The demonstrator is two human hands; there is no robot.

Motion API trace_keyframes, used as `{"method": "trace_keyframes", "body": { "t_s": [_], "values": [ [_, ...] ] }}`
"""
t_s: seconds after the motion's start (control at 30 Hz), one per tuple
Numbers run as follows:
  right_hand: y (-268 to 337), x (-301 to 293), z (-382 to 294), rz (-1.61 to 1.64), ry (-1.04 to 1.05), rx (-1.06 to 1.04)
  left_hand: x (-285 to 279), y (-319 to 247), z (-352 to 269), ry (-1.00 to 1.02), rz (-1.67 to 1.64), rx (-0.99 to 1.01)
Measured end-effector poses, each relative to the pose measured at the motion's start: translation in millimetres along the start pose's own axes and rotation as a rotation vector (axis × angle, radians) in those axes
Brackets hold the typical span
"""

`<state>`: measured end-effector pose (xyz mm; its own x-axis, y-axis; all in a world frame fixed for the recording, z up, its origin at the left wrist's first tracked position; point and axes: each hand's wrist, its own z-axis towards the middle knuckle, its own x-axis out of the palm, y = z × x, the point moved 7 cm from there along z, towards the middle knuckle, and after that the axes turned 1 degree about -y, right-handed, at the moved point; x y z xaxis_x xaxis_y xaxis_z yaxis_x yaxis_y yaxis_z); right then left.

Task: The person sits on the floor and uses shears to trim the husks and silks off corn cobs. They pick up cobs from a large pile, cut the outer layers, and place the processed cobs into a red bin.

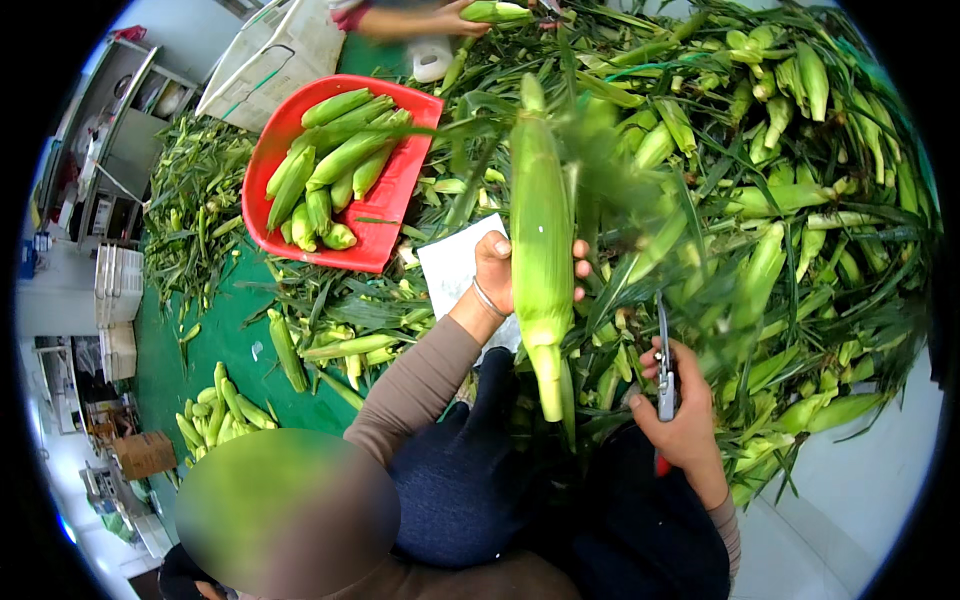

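An ear of corn in its green husk is gripped by my left hand, its cut-looking stalk end pointing down toward me and its tip away. My fingers wrap behind it, with fingertips showing on its right side. Blurred green leaves hang beside its upper right. In my right hand are pruning shears with grey metal jaws and a bit of red handle showing. The shears' blades point away from me, over the leaves, apart from the ear. Whether the blades are parted is hard to see.
A red plastic scoop holds several husked ears to the left. Unsorted corn and leaves heap up at right. Another person's hand holds an ear at the top. A white crate and more ears lie left on green floor.
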<state>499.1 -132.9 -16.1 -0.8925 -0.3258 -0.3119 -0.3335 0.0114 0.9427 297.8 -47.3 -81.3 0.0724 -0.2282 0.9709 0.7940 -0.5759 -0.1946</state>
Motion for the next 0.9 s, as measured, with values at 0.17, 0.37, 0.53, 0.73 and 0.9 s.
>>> {"method": "trace_keyframes", "body": {
  "t_s": [0.17,0.37,0.53,0.73,0.9],
  "values": [
    [2,10,7,-0.085,0.047,-0.026,0,4,0,-0.032,0.031,-0.024],
    [-3,15,6,-0.109,0.075,0.011,2,3,-2,0.030,0.062,-0.026],
    [-6,17,5,-0.125,0.093,0.003,8,3,-2,0.119,-0.009,-0.039],
    [-4,16,4,-0.105,0.124,0.027,2,-18,6,-0.153,0.124,0.163],
    [-10,31,-3,0.511,0.334,0.231,-16,-47,-4,-0.294,0.255,0.326]
  ]
}}
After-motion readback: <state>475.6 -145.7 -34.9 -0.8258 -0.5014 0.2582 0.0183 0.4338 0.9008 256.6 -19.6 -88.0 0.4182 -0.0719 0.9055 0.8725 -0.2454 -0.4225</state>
